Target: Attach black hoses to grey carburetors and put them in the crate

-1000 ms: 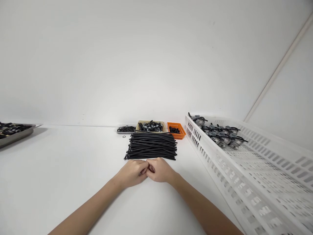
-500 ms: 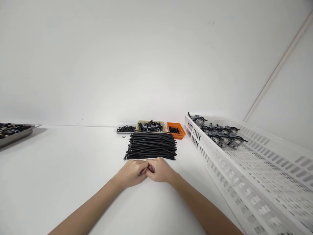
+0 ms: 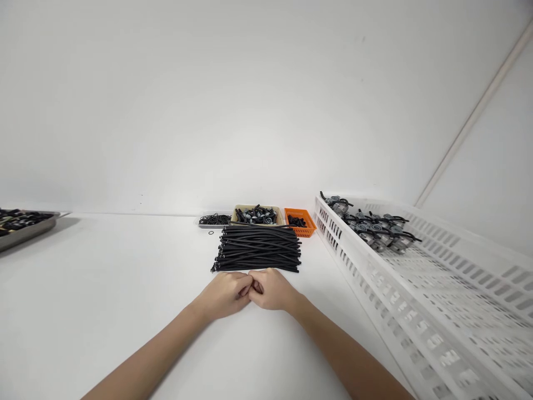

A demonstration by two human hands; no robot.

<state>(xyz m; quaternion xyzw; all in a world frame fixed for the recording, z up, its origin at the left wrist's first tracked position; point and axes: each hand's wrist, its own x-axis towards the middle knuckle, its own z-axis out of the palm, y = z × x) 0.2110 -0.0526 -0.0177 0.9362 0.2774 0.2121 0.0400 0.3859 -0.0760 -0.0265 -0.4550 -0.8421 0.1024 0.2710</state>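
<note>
My left hand [image 3: 227,294] and my right hand [image 3: 272,289] rest on the white table with their curled fingers touching each other. Both are closed, and whatever may be between the fingertips is hidden. Just beyond them lies a wide pile of black tubes [image 3: 259,248], laid side by side. Behind the pile stand a clear tray [image 3: 200,225] of thin black rings, a cream tray [image 3: 280,212] of black and grey parts, and an orange basket [image 3: 307,232] with short black pieces. One small black ring [image 3: 211,233] lies loose on the table.
A long white perforated crate [image 3: 353,266] runs along the right side, with several grey parts with black tubes [image 3: 377,229] at its far end. At the far left edge sits a metal tray [image 3: 39,229] of dark items. A white wall [image 3: 250,100] rises behind the table.
</note>
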